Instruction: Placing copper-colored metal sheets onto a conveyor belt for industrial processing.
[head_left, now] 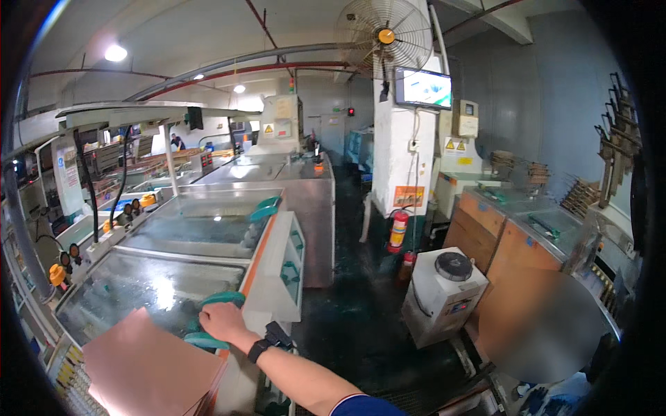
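My right hand (223, 323) reaches in from the lower edge, a black strap and a small black device at its wrist. Its fingers are curled down at a green curved handle (222, 297) on the edge of a clear machine lid (149, 284). Another green piece (206, 340) shows just below the hand. Fingertips are hidden, but the hand looks closed on the handle. Nearer and to the left lies a stack of copper-coloured sheets (149, 367), their edges slightly fanned. My left hand is out of view.
The wet-looking machine line runs away on the left, with a second lid (205, 222). Across the dark aisle floor (347, 333) stand a white boxy unit (445, 295), a fire extinguisher (397, 232) and a pillar (395, 152). A blurred shape (541, 326) fills the lower right.
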`<control>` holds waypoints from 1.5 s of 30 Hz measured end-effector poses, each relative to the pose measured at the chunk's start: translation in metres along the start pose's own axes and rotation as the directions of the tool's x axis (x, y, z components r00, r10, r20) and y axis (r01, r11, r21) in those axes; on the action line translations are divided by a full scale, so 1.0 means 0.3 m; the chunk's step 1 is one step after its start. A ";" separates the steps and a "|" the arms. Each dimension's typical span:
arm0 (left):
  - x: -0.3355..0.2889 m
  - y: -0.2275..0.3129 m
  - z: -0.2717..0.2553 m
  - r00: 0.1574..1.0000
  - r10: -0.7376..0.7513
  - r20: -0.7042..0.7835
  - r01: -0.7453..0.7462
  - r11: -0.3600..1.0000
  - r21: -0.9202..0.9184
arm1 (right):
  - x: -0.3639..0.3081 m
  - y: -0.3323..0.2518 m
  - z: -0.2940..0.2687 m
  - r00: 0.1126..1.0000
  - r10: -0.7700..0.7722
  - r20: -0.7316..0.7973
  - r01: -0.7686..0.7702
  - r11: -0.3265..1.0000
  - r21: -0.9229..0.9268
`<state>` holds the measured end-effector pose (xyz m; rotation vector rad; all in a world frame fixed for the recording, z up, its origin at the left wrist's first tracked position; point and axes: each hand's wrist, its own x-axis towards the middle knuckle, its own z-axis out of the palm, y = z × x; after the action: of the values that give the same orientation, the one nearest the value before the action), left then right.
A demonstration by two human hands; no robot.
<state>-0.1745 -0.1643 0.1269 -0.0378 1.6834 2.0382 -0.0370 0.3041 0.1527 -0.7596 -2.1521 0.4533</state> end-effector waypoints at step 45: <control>-0.062 -0.035 0.013 0.990 0.135 0.026 -0.124 0.958 -0.259 | -0.009 0.001 -0.006 0.999 0.028 -0.019 -0.028 1.000 -0.005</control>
<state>-0.1532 -0.1660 0.1243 0.0305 1.4188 2.3276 -0.0341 0.3028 0.1522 -0.7949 -2.1287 0.4532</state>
